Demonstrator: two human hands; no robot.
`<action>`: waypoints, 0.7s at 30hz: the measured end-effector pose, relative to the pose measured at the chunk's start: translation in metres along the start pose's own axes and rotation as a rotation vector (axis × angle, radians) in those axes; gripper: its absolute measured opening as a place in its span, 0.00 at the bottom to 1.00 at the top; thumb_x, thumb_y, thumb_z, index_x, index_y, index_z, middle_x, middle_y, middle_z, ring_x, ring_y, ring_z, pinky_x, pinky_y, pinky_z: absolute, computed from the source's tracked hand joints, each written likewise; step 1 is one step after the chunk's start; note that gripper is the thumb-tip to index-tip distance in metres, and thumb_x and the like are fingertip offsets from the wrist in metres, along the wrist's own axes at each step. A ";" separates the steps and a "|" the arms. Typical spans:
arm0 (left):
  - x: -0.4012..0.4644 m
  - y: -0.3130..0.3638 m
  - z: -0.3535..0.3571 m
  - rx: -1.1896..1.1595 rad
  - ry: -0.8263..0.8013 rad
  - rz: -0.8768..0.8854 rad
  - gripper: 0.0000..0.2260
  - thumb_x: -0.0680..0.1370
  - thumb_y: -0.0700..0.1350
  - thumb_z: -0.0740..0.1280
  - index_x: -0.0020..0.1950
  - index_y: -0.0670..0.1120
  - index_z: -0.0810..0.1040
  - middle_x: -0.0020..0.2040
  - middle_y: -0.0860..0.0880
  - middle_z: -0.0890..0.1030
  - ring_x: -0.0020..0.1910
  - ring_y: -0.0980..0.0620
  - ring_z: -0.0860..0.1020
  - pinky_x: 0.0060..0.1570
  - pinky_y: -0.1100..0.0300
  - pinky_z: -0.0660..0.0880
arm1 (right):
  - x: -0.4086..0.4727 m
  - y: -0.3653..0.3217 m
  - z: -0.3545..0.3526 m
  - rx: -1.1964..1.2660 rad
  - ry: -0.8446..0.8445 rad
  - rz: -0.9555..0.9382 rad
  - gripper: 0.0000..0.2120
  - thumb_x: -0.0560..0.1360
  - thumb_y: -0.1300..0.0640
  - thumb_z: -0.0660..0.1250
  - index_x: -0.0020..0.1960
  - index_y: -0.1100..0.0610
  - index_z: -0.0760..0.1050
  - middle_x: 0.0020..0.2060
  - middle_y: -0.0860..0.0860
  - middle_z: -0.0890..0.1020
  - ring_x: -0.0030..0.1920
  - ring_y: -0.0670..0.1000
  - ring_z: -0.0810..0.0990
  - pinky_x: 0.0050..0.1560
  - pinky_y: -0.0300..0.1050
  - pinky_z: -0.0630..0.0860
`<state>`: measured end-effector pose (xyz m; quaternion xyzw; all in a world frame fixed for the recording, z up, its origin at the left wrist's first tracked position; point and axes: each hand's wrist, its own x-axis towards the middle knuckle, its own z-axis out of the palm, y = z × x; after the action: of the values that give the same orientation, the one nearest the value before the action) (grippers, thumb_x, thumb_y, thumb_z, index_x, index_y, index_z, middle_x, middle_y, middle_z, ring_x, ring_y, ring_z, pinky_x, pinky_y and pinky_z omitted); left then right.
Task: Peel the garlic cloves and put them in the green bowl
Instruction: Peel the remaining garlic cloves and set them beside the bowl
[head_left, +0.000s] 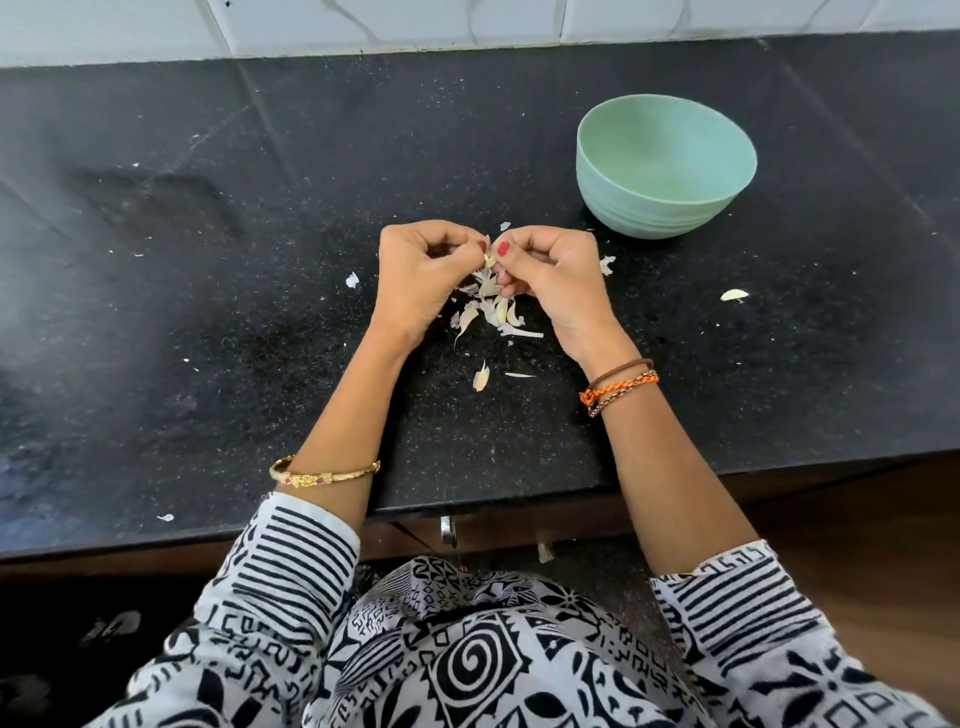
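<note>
Left hand (418, 273) and right hand (545, 275), fingers curled tight, pinch one small pale garlic clove (489, 261) (thumbs nearly touching) over papery white peels (493, 312).

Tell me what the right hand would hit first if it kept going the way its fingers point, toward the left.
Most likely the left hand: the right hand faces it, thumbs nearly touching over the garlic clove both pinch. Depth is unclear.
</note>
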<state>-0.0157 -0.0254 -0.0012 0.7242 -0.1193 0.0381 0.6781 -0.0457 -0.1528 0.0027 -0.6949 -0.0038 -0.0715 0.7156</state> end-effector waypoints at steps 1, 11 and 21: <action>0.000 0.000 0.000 -0.010 -0.001 -0.009 0.04 0.67 0.39 0.66 0.37 0.44 0.80 0.26 0.58 0.79 0.25 0.64 0.72 0.30 0.72 0.66 | 0.000 -0.001 0.000 0.033 -0.017 0.026 0.11 0.75 0.69 0.63 0.37 0.60 0.77 0.25 0.46 0.77 0.27 0.41 0.75 0.30 0.34 0.73; 0.011 -0.010 -0.019 0.070 0.227 -0.007 0.14 0.70 0.41 0.61 0.26 0.37 0.65 0.25 0.48 0.63 0.28 0.53 0.60 0.28 0.60 0.58 | -0.005 -0.004 0.002 0.072 -0.066 0.195 0.09 0.75 0.65 0.64 0.36 0.63 0.76 0.28 0.49 0.80 0.29 0.43 0.78 0.30 0.34 0.75; -0.003 -0.007 -0.003 -0.008 -0.120 0.001 0.06 0.70 0.42 0.73 0.46 0.44 0.84 0.37 0.45 0.84 0.37 0.48 0.78 0.39 0.58 0.76 | -0.003 0.005 0.006 0.015 0.219 -0.085 0.07 0.74 0.72 0.63 0.45 0.63 0.76 0.36 0.52 0.80 0.35 0.41 0.80 0.39 0.33 0.76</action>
<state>-0.0164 -0.0219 -0.0087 0.7225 -0.1599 -0.0056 0.6726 -0.0473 -0.1463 -0.0023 -0.6766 0.0446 -0.1771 0.7133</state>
